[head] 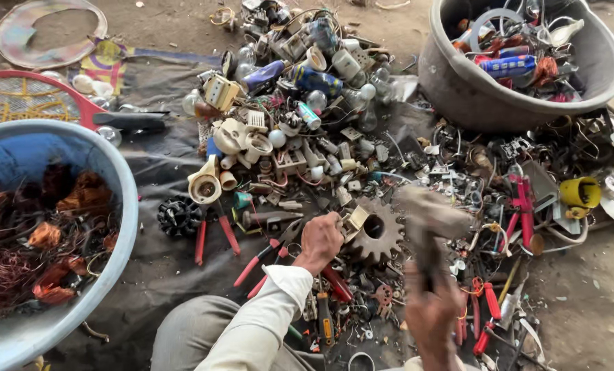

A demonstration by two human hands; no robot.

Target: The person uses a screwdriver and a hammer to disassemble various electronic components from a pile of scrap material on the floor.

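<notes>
Right hand grips hammer; left hand pinches part.

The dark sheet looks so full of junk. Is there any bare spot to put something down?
Yes: bare dark sheet lies between the blue tub and the scrap pile, and below the black ribbed wheel. It is crowded around the gear and both hands.

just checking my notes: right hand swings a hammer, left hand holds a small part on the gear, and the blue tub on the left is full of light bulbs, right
Not quite. The head view shows the blue tub holds tangled copper wire, not light bulbs. The rest stands: the right hand grips a hammer, blurred as if mid-swing, and the left hand holds a small part on the gear.
</notes>
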